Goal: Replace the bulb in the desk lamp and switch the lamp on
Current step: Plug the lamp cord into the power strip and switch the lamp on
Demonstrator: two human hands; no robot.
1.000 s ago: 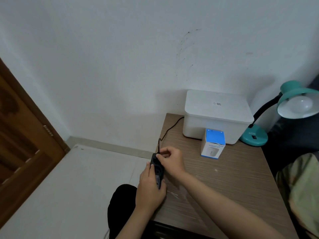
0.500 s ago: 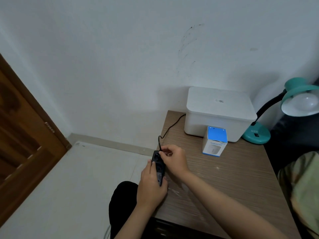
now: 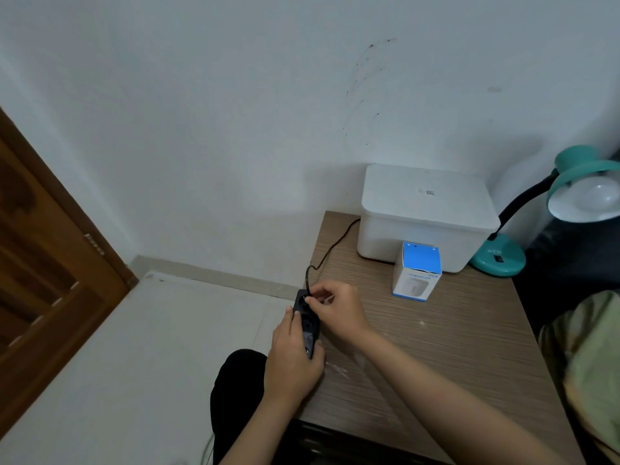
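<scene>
A teal desk lamp (image 3: 498,258) stands at the table's far right, its black neck bending up to a teal shade with a white bulb (image 3: 600,196) in it, unlit. The lamp's black cord (image 3: 330,248) runs left behind the white box to the table's left edge. There my left hand (image 3: 292,360) grips a black power strip (image 3: 307,322). My right hand (image 3: 335,308) pinches the cord's plug at the strip's top socket. A blue-and-white bulb carton (image 3: 417,271) stands in front of the white box.
A white lidded box (image 3: 426,213) sits at the back of the wooden table (image 3: 436,347), against the white wall. A brown wooden door (image 3: 43,263) is at the left. Pale floor lies left of the table. Dark and green fabric lies at the right edge.
The view has shifted slightly. Both hands stay at the power strip, with the right hand's fingers still working the plug at its top end.
</scene>
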